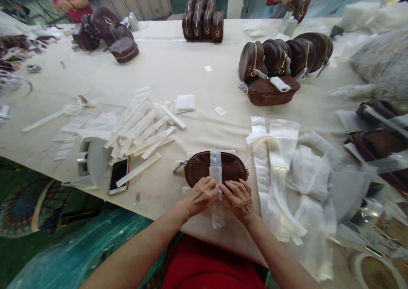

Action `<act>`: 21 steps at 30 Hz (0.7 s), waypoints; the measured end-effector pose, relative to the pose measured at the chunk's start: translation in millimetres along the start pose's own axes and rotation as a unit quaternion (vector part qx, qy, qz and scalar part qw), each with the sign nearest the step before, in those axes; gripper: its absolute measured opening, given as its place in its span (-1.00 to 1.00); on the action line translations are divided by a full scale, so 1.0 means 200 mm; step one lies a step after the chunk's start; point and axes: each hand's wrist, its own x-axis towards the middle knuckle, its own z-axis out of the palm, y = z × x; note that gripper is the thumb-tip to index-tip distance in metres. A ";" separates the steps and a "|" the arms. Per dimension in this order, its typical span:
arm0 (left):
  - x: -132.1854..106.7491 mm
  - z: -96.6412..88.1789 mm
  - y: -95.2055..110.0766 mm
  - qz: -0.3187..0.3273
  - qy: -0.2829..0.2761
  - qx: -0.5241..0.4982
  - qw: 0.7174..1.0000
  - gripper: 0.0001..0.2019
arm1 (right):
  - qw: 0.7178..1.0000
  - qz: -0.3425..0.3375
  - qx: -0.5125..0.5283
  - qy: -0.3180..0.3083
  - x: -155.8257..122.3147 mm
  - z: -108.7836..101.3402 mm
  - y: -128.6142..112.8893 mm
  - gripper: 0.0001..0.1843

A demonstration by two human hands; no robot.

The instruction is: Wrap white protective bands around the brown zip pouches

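Note:
A dark brown oval bag (198,165) lies flat at the table's front edge, directly before me. Across its middle runs a translucent plastic strip (216,172), whose lower end hangs past the bag toward me. My left hand (204,194) pinches the strip at the bag's lower edge with curled fingers. My right hand (239,199) rests on the lower right of the bag, its thumb and fingertips at the same strip. A wrapped zipper pull (179,165) sticks out at the bag's left end. Thin white paper shows beneath the bag.
Left lie white foam strips (145,127), a phone (119,175) and a tape dispenser (92,161). Plastic sleeves (277,170) lie to the right. Finished-looking brown bags (282,57) stand farther back, with another group (203,23) behind. Two people work across the table (165,63).

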 end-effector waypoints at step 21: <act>-0.06 0.08 0.04 -0.013 0.106 0.017 0.994 -0.86 | 0.988 0.028 0.147 -0.040 -0.21 -0.06 -0.24 -0.76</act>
